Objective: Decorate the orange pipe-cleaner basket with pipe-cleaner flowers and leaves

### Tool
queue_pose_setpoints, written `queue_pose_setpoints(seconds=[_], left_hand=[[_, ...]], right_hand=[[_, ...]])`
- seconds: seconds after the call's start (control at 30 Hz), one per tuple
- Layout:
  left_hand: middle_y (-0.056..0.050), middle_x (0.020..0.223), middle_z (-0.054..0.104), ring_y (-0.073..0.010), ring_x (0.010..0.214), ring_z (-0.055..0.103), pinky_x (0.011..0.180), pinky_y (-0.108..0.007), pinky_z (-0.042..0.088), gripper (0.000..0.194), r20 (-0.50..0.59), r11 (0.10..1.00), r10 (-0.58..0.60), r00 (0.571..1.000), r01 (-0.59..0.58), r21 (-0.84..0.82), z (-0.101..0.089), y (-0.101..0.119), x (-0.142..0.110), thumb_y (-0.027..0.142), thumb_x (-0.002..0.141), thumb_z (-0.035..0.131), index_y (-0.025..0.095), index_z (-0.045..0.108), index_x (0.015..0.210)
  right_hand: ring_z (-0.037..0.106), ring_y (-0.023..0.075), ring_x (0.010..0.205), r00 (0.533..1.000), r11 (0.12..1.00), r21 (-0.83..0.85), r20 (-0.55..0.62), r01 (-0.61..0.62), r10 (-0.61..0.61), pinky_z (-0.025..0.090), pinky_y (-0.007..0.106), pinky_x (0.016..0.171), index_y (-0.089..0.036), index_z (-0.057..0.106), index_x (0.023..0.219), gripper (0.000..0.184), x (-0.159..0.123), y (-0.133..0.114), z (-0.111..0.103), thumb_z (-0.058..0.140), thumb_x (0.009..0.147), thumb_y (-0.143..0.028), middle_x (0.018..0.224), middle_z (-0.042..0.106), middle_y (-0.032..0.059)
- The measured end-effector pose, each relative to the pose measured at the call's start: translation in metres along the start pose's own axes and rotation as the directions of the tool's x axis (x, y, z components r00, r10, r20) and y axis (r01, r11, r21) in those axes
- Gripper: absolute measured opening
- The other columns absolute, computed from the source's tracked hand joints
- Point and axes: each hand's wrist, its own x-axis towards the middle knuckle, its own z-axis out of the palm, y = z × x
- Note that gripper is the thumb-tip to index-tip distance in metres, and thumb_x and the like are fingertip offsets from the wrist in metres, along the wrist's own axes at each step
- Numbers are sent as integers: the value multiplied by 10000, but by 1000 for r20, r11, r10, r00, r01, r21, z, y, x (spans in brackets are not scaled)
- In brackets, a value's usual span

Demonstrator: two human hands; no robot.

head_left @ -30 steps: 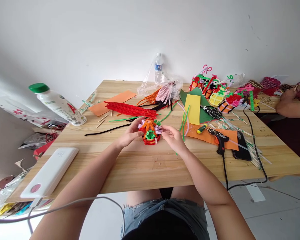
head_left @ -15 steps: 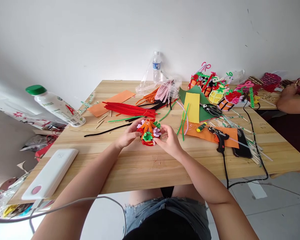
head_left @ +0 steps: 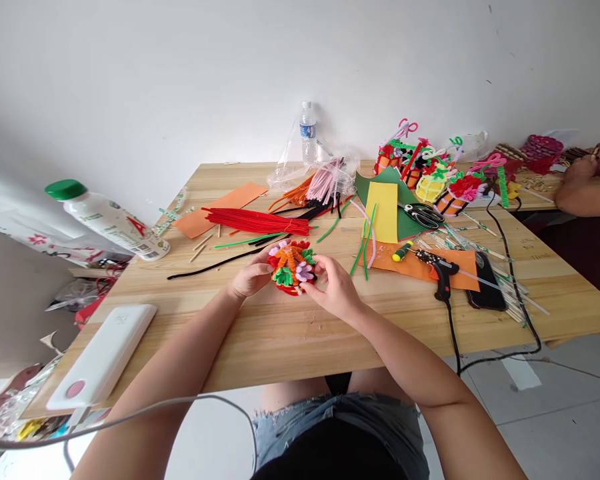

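Note:
Between my hands is a small pipe-cleaner flower ornament (head_left: pixel 291 265), with orange, green, lilac and red fuzzy petals over a red and yellow base. My left hand (head_left: pixel 254 275) grips its left side, thumb in front and the other fingers partly hidden behind. On the right side my right hand (head_left: pixel 333 285) holds it, the thumb at the lower front edge and the fingers curled round the back. Just behind it lie a bundle of red pipe cleaners (head_left: pixel 255 220) and a long black pipe cleaner (head_left: pixel 205 269).
Right of my hands are a glue gun (head_left: pixel 440 270), a phone (head_left: pixel 487 293), scissors (head_left: pixel 424 215) and yellow paper (head_left: pixel 383 212). Several finished pipe-cleaner baskets (head_left: pixel 455 193) stand behind. A power bank (head_left: pixel 103 353) and a tilted white bottle (head_left: pixel 113 223) are left. Another person's arm (head_left: pixel 580 190) rests far right.
The flower ornament has turned and tipped between my hands, showing more of its top and the lilac flower in front. My right hand has moved in closer round it.

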Motion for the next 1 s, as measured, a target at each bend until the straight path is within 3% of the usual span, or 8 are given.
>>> queue_pose_setpoints(seconds=[0.4, 0.7, 0.83, 1.0], left_hand=[[-83, 1362, 563, -340, 1287, 474, 1089, -480, 364, 782, -94, 990, 113, 989, -104, 96, 9, -15, 3, 278, 647, 717, 227, 457, 1383], [-97, 1525, 348, -320, 1379, 355, 1143, -458, 306, 868, -255, 956, 200, 946, -131, 264, 39, -30, -2, 429, 745, 714, 245, 271, 1469], [-97, 1548, 299, -307, 1402, 326, 1160, -446, 281, 892, -258, 953, 197, 946, -123, 276, 46, -33, -5, 460, 778, 692, 253, 198, 1491], [-103, 1526, 340, -307, 1400, 328, 1174, -456, 253, 836, -259, 939, 232, 938, -146, 311, 43, -40, -5, 456, 793, 689, 243, 255, 1475]], right_hand=[[623, 246, 927, 996, 996, 12, -29, -87, 87, 570, 415, 794, -167, 467, 1235, 542, 2, 5, -4, 699, 761, -289, 1059, 612, 136], [593, 242, 1012, 986, 985, 96, -75, -142, 149, 575, 396, 796, -184, 442, 1280, 518, 4, 20, -4, 563, 776, -175, 1105, 568, 131], [591, 239, 1043, 983, 975, 163, -85, -148, 163, 581, 385, 790, -192, 430, 1291, 484, 2, 26, -2, 537, 819, -199, 1152, 560, 134], [601, 234, 1036, 989, 978, 183, -92, -97, 116, 577, 400, 824, -197, 419, 1297, 443, 1, 27, -3, 522, 871, -267, 1158, 562, 127]])
